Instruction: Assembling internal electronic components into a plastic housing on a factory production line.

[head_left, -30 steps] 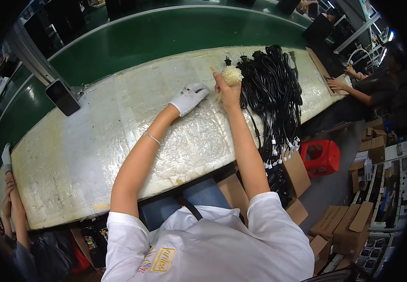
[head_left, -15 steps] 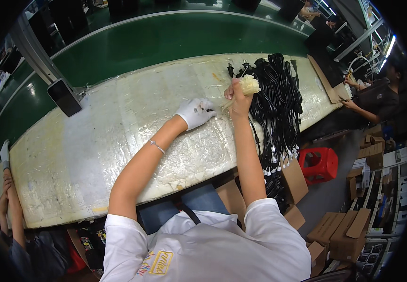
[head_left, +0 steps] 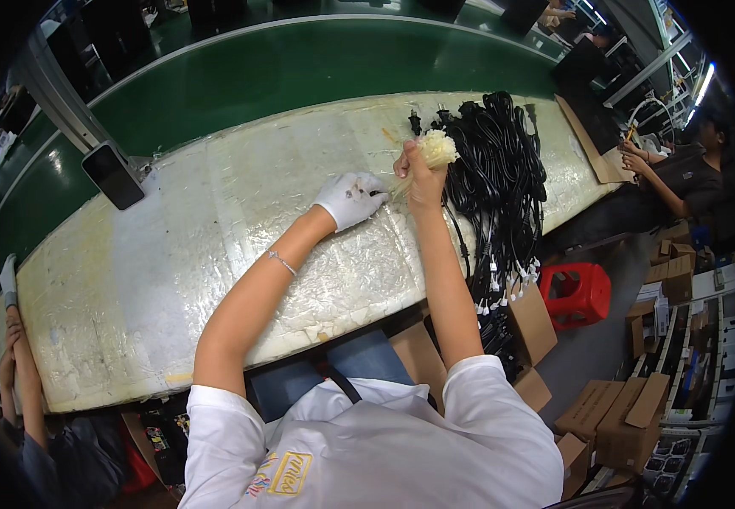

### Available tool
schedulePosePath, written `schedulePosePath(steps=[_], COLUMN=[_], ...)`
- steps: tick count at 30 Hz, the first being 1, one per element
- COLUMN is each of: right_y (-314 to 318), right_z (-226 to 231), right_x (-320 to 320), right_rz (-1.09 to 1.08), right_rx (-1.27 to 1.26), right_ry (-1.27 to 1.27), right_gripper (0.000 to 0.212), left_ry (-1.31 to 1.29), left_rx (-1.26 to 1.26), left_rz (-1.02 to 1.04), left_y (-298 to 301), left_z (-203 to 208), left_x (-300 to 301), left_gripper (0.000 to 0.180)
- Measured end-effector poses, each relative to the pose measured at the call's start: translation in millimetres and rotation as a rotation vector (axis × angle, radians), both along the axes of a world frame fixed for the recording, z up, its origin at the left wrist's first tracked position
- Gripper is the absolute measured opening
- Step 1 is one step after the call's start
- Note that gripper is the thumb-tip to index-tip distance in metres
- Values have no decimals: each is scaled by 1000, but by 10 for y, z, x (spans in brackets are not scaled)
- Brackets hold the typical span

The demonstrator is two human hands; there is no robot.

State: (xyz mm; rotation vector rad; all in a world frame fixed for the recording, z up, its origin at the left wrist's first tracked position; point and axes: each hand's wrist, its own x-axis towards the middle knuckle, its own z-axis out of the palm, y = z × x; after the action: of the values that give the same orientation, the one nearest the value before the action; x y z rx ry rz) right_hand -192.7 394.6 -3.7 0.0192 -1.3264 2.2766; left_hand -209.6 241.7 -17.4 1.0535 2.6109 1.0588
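The counter (head_left: 181,254) looks glossy and crinkled, like plastic film; the bundle (head_left: 441,148) plasticky, rough-ended; the cables (head_left: 495,153) smooth plastic; the glove (head_left: 350,200) matt cloth; the stool (head_left: 597,293) shiny plastic; the boxes (head_left: 631,428) matt cardboard; the post (head_left: 62,97) smooth metal.

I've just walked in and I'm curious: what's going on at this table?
A person's bare right hand grips a bundle of pale strands above the plastic-covered table. The gloved left hand is beside the bundle's loose ends; whether it holds any is unclear. To the right lies a pile of black cables, white connectors hanging past the near edge.
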Motion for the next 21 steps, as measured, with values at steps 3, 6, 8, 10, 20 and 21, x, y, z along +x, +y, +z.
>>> schedulePosePath(steps=[3,6,8,10,20,21], right_y=[-41,-75,-160,-192,-175,-167], right_z=[-10,3,63,71,51,54], right_x=[-8,22,46,49,66,89], right_rz=[-9,-9,-99,-99,-210,-213], right_rx=[21,125,246,292,344,330], right_ry=[-6,-56,-128,-133,-110,-109], right_gripper=[20,20,20,20,23,22], left_ry=[33,24,43,40,182,182], left_rx=[-9,-12,-21,-32,-75,-77], left_rz=[-14,-23,-28,-28,-188,-183], left_y=[-10,-7,-19,-18,-181,-185], left_z=[-20,26,68,61,101,116], left_x=[-7,16,33,21,-118,-137], left_gripper=[27,26,26,26,33,33])
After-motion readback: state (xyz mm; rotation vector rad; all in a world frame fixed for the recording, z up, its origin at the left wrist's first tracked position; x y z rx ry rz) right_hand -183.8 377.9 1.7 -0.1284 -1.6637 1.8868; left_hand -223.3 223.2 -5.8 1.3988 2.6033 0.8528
